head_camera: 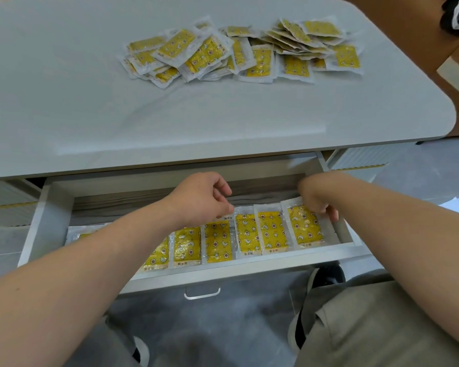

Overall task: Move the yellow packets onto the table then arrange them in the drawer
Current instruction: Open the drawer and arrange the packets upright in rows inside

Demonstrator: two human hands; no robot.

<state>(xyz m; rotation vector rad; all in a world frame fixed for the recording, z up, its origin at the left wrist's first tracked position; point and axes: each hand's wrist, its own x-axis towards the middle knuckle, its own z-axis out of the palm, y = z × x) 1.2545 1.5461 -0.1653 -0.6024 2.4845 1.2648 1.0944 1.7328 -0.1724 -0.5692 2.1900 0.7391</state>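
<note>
So the flat yellow packets (217, 246) with clear plastic edges and a little star-and-moon print are lined up side by side in one row along the front of the white pull-out drawer (45, 221), which is open under the counter. The rest of them sit in a loose heap (239, 53) toward the far side of the pale grey counter (90, 102) with rounded corners, some overlapping and a few fanned out at the right end. The right hand (316, 200) has its fingers curled over the top edge of the rightmost packet (305, 230), thumb down by its right side, so it's gripping that one, right against the drawer's right wall. The left hand (204, 200) hangs over the middle of the row with fingers curled and the thumb tip at the top edge of a packet, but honestly I can't tell if it's actually pinching anything or just touching. Behind the row the drawer has some grey folded fabric (154, 202). There's a small metal handle (202, 293) on the drawer front, and the person's khaki-clad legs (368, 327) are below, over a grey floor (223, 327).
</note>
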